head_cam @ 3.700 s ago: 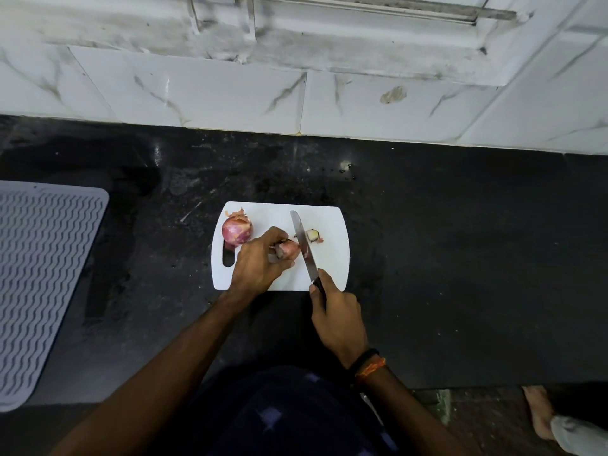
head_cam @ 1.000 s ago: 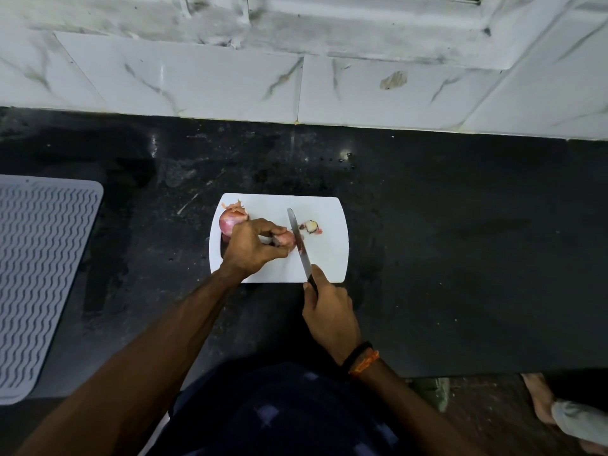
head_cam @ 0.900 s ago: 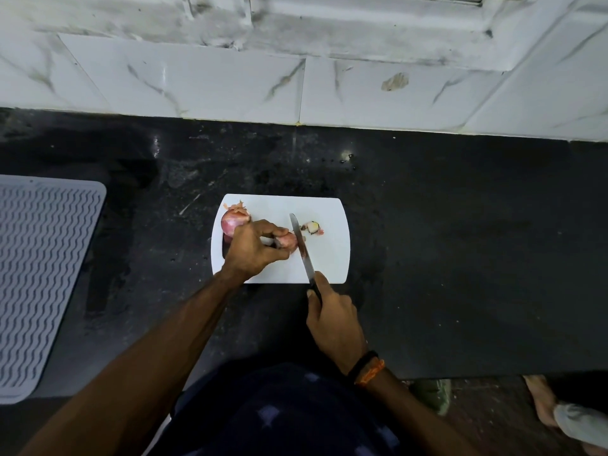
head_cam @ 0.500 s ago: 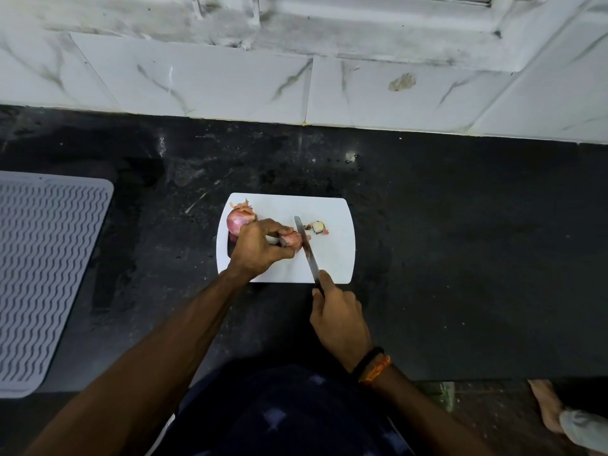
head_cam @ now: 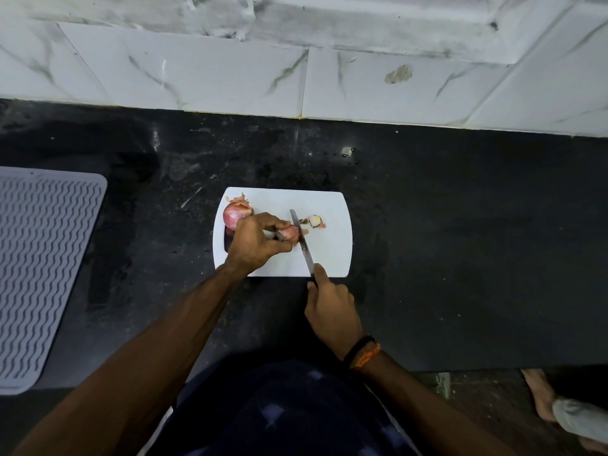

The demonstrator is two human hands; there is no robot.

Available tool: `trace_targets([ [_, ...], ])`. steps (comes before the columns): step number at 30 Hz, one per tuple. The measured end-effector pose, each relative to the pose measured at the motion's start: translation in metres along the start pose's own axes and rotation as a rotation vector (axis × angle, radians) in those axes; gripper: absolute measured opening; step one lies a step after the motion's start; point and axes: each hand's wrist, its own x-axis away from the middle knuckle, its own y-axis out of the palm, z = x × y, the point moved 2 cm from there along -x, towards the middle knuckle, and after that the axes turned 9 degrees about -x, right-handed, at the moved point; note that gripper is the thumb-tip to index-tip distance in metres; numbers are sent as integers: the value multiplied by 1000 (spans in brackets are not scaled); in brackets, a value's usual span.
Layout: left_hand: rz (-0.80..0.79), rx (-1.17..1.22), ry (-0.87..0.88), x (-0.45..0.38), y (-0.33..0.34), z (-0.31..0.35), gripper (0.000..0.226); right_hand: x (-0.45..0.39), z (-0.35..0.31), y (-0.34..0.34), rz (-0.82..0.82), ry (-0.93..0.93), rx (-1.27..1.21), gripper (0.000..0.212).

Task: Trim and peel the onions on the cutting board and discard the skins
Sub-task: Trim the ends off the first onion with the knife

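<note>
A white cutting board (head_cam: 329, 258) lies on the black counter. My left hand (head_cam: 255, 243) pins a small red onion (head_cam: 289, 232) to the board, mostly covered by my fingers. My right hand (head_cam: 330, 311) grips the handle of a knife (head_cam: 302, 243), forefinger along its back; the blade rests against the onion's right end. A second, unpeeled red onion (head_cam: 234, 214) with loose papery skin sits at the board's far left corner. A cut-off onion end (head_cam: 314, 221) with bits of skin lies right of the blade.
A grey ribbed drying mat (head_cam: 39, 271) lies on the counter to the left. White marble-patterned wall tiles (head_cam: 296, 80) rise behind the black counter (head_cam: 460, 241). Another person's bare foot (head_cam: 543, 394) stands on the floor at lower right.
The knife blade has stayed pressed at the held onion's right end, shifting only slightly. Both hands keep their grips. The camera view has drifted a little.
</note>
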Motion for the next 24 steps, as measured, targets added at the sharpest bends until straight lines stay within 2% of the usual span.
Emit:
trace_targets([
  [8,2,-2,-10,-1,0,0,32,-2,7,6,14,-31,2,45],
  [17,37,-8,-9,4,0,2,33,18,35,17,128,-161,-53,43],
  [24,49,-28,-34,4,4,-3,36,26,46,12,71,-150,-60,47],
])
